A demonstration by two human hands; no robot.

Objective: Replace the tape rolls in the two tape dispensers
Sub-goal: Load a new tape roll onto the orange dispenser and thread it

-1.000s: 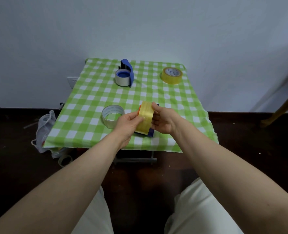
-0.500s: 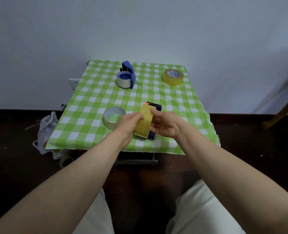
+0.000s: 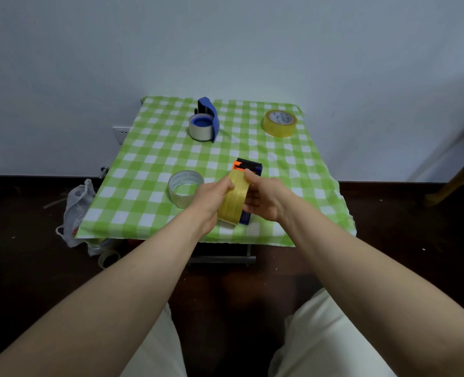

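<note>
As seen, both hands (image 3: 263, 198) gripping dispenser (image 3: 246, 186)

I see a small table under a green-and-white checked cloth (image 3: 149, 159). Just left of my hands a clear tape roll (image 3: 185, 188) lies flat on it. Well beyond my hands stands a blue dispenser (image 3: 205, 121) loaded with a clear roll; far to their right, a yellow tape roll (image 3: 279, 123) lies flat.
</note>
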